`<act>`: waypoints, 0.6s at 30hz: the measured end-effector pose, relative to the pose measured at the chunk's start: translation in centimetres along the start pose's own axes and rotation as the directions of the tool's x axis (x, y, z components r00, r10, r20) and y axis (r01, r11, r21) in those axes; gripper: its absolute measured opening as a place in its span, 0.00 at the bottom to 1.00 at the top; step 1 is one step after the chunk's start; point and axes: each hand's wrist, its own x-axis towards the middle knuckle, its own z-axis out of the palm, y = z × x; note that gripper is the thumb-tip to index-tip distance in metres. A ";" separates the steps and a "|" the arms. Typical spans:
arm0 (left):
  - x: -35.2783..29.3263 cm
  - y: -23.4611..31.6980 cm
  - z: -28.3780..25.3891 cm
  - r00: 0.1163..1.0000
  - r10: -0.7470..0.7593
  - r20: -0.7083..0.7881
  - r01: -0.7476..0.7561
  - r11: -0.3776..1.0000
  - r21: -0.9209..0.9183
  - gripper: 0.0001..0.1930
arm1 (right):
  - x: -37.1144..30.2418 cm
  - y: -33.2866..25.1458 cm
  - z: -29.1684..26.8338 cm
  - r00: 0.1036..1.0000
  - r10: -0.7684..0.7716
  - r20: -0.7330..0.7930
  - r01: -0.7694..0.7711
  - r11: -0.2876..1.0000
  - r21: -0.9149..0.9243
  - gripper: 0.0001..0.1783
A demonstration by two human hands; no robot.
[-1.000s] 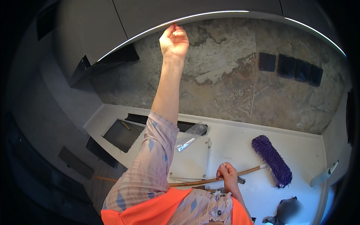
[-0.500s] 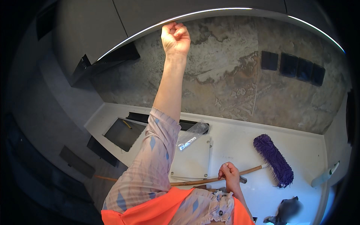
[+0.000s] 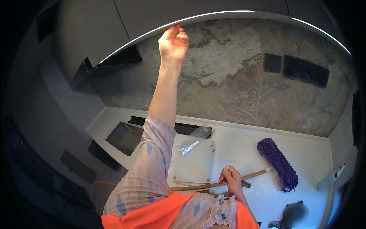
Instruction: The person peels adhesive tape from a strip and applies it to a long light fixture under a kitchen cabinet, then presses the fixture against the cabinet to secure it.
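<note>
1. Light strip (image 3: 206, 14): glowing, along the underside front of the dark upper cabinet (image 3: 198, 5), above the stone-patterned wall (image 3: 221, 65).
2. Left grip (image 3: 174, 44): raised to the strip, inner wrist and palm toward camera, fingers curled, tips at the cabinet's lower edge. Exact opening, contact and any hold: cannot tell.
3. Left arm: reaching far up, nearly straight, wrist about in line with forearm; patterned sleeve (image 3: 146, 164) ends below the elbow.
4. Right grip (image 3: 231, 180): low, near the body, arm bent, fingers curled, thumb by forefinger. It overlaps the wooden handle (image 3: 202, 186) in view; whether it holds anything, cannot tell.
5. Handle leads right to a purple fluffy head (image 3: 277, 164) on the white tabletop (image 3: 240, 141).
6. Clear plastic bag (image 3: 194, 140) overlaps a white panel (image 3: 193, 164), left of the purple head.
7. Bottle (image 3: 328, 180): far right.
8. Wall, right: 4 dark squares (image 3: 292, 67).
</note>
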 end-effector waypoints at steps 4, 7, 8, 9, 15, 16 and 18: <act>0.3 0.5 0.1 1.000 -0.024 0.002 0.024 1.000 -0.003 0.05 | 0.0 -0.4 0.5 0.999 -0.008 -0.034 0.008 1.000 0.020 0.12; 0.2 0.0 0.4 0.999 0.025 -0.044 -0.025 1.000 -0.008 0.04 | -0.2 -0.4 0.2 0.999 -0.006 -0.047 0.006 1.000 0.009 0.12; 0.2 0.0 0.4 0.998 0.029 -0.050 -0.030 0.999 -0.016 0.04 | -0.2 -0.4 0.1 0.999 -0.005 -0.046 0.006 1.000 0.009 0.13; 0.2 -0.1 0.4 0.998 0.034 -0.056 -0.035 0.999 -0.025 0.04 | -0.3 -0.4 0.1 0.999 -0.005 -0.047 0.005 1.000 0.009 0.13; -0.2 0.2 -0.4 0.994 0.061 -0.096 -0.065 0.997 -0.042 0.04 | -0.6 -0.9 0.3 0.998 -0.014 -0.062 0.014 1.000 0.011 0.13; -0.3 0.1 -0.4 0.993 0.062 -0.102 -0.066 0.997 -0.036 0.04 | -0.6 -0.9 0.2 0.998 -0.011 -0.069 0.012 1.000 0.013 0.13; -0.7 0.2 -0.4 0.991 0.065 -0.114 -0.068 0.997 -0.024 0.04 | -0.7 -0.8 0.1 0.997 -0.005 -0.082 0.007 1.000 0.019 0.14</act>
